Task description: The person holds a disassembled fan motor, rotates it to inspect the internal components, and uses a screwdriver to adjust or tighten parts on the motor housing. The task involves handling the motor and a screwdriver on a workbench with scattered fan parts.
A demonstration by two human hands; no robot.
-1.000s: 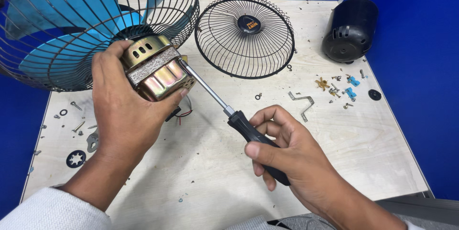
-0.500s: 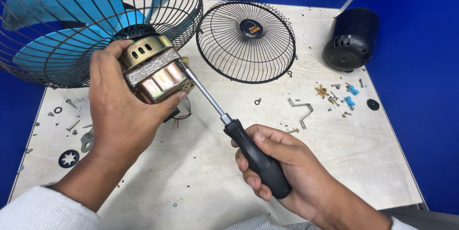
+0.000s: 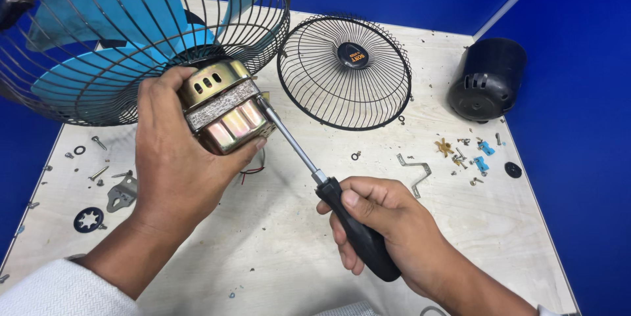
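Brass-coloured motor (image 3: 223, 109) gripped in left hand (image 3: 174, 158) fingers; right hand (image 3: 388, 227) fingers clench screwdriver (image 3: 328, 191) against it

Fan cage (image 3: 131, 40) blocks left; table centre (image 3: 276, 250) seemingly passable.

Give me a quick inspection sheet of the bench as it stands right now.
Surface: pale wooden table, scuffed, littered with small parts.
Job's things: brass-coloured fan motor joined to the rear cage with blue blades; screwdriver, tip at the motor's side.
Clutter: detached front grille, black motor cover, metal bracket, flat plate, loose screws and washers, blue and brass bits.
Hands: left hand grips the motor; right hand grips the screwdriver's black handle.
Cables: thin red and black wires under the motor.
Surroundings: blue walls.
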